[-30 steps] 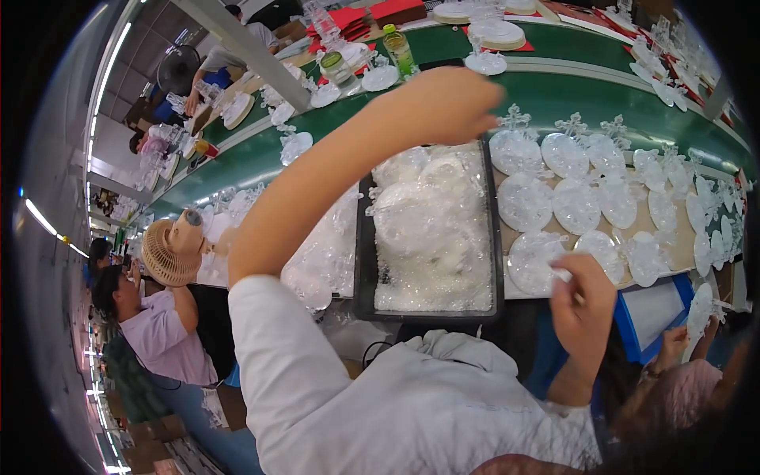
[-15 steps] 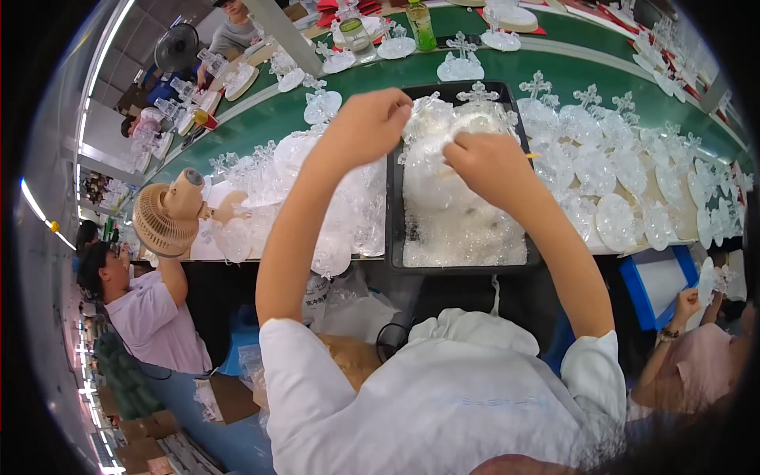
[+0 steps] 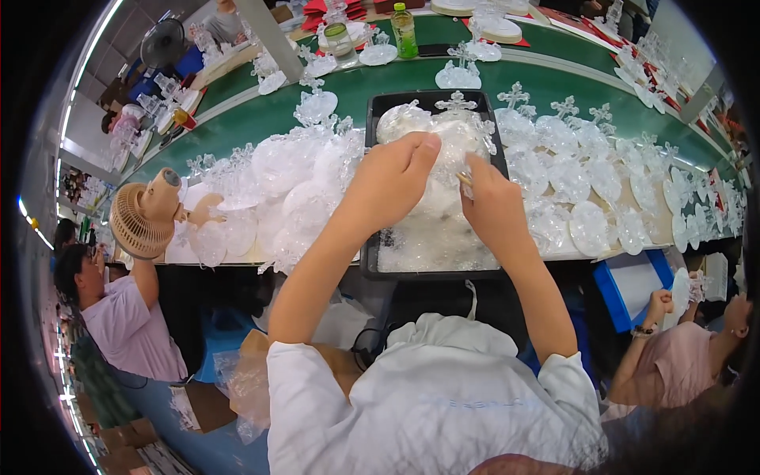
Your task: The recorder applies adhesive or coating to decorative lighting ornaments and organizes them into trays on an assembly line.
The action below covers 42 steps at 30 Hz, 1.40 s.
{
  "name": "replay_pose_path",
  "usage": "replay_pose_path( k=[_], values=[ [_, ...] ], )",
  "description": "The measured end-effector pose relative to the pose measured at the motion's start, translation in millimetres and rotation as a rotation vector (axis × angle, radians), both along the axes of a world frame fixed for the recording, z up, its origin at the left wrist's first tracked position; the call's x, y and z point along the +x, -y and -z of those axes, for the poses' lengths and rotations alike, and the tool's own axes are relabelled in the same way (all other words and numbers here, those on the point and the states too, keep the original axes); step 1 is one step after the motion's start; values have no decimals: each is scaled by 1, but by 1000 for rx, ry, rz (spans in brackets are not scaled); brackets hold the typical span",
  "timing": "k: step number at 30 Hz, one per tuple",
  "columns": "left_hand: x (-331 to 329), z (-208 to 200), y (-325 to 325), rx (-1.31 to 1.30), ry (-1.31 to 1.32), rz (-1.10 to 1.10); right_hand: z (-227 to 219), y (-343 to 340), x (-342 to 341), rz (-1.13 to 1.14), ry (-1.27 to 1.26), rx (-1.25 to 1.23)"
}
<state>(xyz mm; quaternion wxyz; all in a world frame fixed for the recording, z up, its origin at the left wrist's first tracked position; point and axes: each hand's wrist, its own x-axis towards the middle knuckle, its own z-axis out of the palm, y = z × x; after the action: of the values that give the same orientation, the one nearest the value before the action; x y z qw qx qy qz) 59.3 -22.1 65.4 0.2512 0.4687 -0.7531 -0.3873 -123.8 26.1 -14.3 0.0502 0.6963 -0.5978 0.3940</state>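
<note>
A black tray (image 3: 370, 237) stands in front of me, with loose clear-white granules (image 3: 439, 252) across its near part. Clear round pieces (image 3: 405, 120) lie in its far part, and a clear cross ornament (image 3: 456, 103) stands up at its far edge. My left hand (image 3: 396, 178) is over the tray's left side, thumb up and fingers curled; what they hold, if anything, is hidden. My right hand (image 3: 495, 202) is closed round a thin yellowish stick (image 3: 465, 180), its tip close to the clear pieces. The hands are apart.
Clear ornaments (image 3: 293, 166) crowd the table left of the tray, and more clear cross-topped discs (image 3: 590, 178) fill the right. A beige fan (image 3: 144, 218) is at the left. Beyond, a green belt (image 3: 538, 75) carries a green bottle (image 3: 404, 32). Co-workers (image 3: 131, 317) sit on both sides.
My left hand has come down and right from the tray's far left edge. My right hand has moved lower, and the stick now shows at its fingertips. The whole view has shifted slightly.
</note>
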Motion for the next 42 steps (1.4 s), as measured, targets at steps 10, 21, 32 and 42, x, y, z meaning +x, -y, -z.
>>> replay_pose_path(
  k=[10, 21, 32, 42],
  values=[
    [25, 30, 22, 95, -331, 224, 8, -3, -16, -169, -150, -116],
    [32, 43, 47, -38, -486, 298, -1, 20, -20, -260, -93, -215],
    [7, 18, 38, -77, -609, 233, -5, 9, -30, -208, 98, -88],
    [9, 9, 41, -184, -682, 283, 5, 21, -53, -189, 87, -191]
  ],
)
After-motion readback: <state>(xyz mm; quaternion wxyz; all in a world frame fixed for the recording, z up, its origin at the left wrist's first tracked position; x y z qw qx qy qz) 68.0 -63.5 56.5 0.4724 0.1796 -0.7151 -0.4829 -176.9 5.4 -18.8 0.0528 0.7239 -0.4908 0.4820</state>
